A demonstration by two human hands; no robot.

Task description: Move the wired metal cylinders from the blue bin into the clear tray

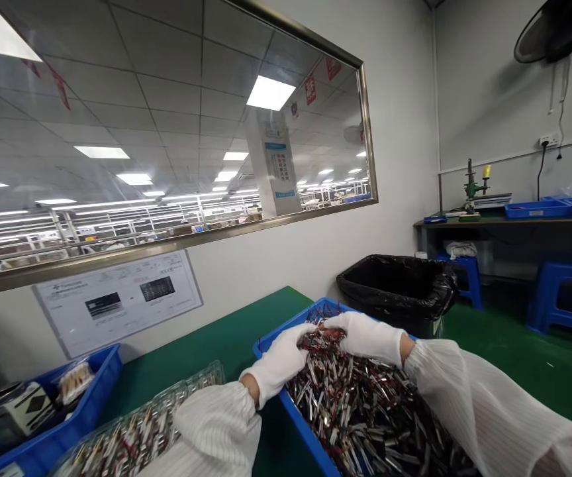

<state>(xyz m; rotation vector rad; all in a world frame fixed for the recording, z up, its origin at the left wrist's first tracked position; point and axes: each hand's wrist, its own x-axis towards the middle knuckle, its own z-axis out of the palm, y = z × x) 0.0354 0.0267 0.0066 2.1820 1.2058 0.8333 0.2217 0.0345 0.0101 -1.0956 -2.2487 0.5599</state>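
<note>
Nearest, the loose white sleeves (479, 391) run forward from the bottom of the view, the left one crossing over part of a clear plastic tray (214, 372) filled with slim silvery parts. To the right of that tray, a blue bin (300, 427) sits on the green counter (239, 324), heaped with small wired parts (355, 404), silvery and dark, with thin red leads among them. At the bin's far end, the white-gloved left hand (282, 361) and right hand (370, 336) meet over the heap. The fingers of both bend inward on either side of a reddish clump (I cannot tell whether they are clenched on any of it or merely resting there).

Off to the left stands a blue box (87, 411) with a metal can (30, 405) and a small bag of pale sticks (74, 382). Behind it, a printed sheet (122, 298) hangs on the wall below a metal-framed window (142, 126) showing rows of ceiling lights. Beyond the bin is a waste container with a black liner (390, 303). Farther right are blue stools (554, 298), then another counter with a green hand press (471, 187) and shallow blue trays (534, 211), and, high on the wall, a dark fan (554, 46).
</note>
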